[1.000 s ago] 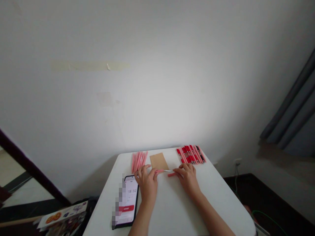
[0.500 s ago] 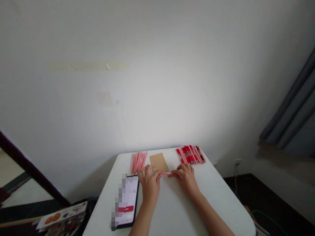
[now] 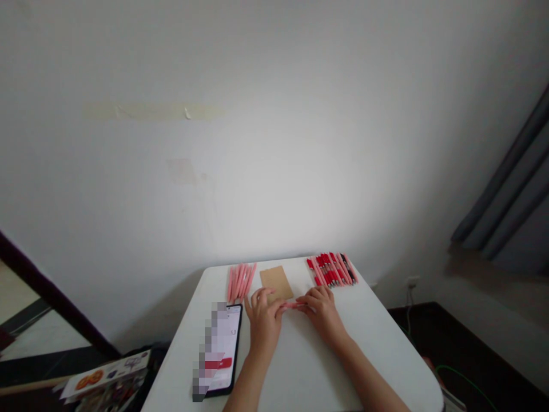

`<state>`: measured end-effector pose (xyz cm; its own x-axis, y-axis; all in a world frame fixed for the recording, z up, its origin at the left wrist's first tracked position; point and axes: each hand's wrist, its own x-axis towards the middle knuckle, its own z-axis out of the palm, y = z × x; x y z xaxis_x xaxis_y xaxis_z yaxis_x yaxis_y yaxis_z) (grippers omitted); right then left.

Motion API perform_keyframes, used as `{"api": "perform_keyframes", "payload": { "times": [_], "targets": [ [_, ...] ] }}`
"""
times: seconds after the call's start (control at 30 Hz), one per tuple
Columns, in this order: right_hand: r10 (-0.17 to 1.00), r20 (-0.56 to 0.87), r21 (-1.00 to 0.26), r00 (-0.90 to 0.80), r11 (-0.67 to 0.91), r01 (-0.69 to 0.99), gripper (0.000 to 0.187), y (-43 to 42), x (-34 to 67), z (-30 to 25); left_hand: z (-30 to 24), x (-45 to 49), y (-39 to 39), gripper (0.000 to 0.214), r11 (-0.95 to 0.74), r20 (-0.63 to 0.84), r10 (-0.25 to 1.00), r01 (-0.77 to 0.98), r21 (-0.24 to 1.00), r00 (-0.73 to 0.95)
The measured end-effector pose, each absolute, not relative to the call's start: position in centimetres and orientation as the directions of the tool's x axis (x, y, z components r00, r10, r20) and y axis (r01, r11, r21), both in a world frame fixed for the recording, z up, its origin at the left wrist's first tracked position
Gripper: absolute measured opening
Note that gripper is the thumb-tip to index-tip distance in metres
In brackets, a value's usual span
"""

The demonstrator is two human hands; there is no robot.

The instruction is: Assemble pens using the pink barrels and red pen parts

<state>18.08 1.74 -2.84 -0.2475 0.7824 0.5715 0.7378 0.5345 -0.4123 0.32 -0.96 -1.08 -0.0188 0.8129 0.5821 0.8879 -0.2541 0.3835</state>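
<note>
Over the white table (image 3: 309, 366), my left hand (image 3: 265, 321) pinches the left end of a pink pen (image 3: 290, 305). From the other side, the closed fingertips of my right hand (image 3: 322, 313) grip the pen's right end. Only a short middle stretch of it shows; both ends are hidden by fingers. Just beyond my hands lies a tan card (image 3: 277, 281). Several pink pen barrels (image 3: 241, 282) lie side by side behind my left hand. At the back right is a row of pink, red and black pens (image 3: 331, 269).
A smartphone (image 3: 218, 349) with a lit screen lies left of my left forearm. Behind the table rises a white wall (image 3: 274, 143). A grey curtain (image 3: 510, 194) hangs at the right, and a printed box (image 3: 107, 375) is low on the left.
My hands have come closer together. The red piece at my right fingertips and the pink piece in my left hand, apart before, now meet in one line.
</note>
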Motion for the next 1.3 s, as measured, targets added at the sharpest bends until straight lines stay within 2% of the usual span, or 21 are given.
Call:
{"api": "perform_keyframes", "payload": {
  "times": [0.1,0.3,0.5,0.63,1.0,1.3],
  "targets": [
    [0.792,0.563,-0.41,-0.237,0.516,0.752,0.014,1.9,18.2,-3.0,-1.0,0.3,-1.0,0.012,-0.228,0.575,0.817,0.889,0.398,-0.048],
    [0.812,0.56,-0.377,-0.164,0.426,0.822,0.034,2.4,18.8,-3.7,-0.8,-0.1,-0.9,0.015,-0.149,0.569,0.814,0.905,0.398,-0.116],
    [0.843,0.5,-0.353,-0.197,0.406,0.843,0.017,2.0,18.9,-3.5,-1.1,-0.6,-0.7,0.015,-0.033,0.567,0.794,0.917,0.398,-0.218],
    [0.844,0.499,-0.369,-0.198,0.413,0.833,0.013,1.9,18.8,-3.3,-1.2,-0.6,-0.7,0.015,-0.017,0.58,0.783,0.924,0.383,-0.226],
    [0.828,0.557,-0.488,-0.061,0.386,0.783,0.019,2.4,19.2,-3.5,-0.9,-0.6,-0.6,0.015,-0.033,0.582,0.786,0.927,0.374,-0.207],
    [0.828,0.559,-0.496,-0.05,0.383,0.779,0.019,2.3,19.2,-3.4,-0.8,-0.6,-0.7,0.014,-0.06,0.606,0.774,0.931,0.361,-0.185]
  ]
}}
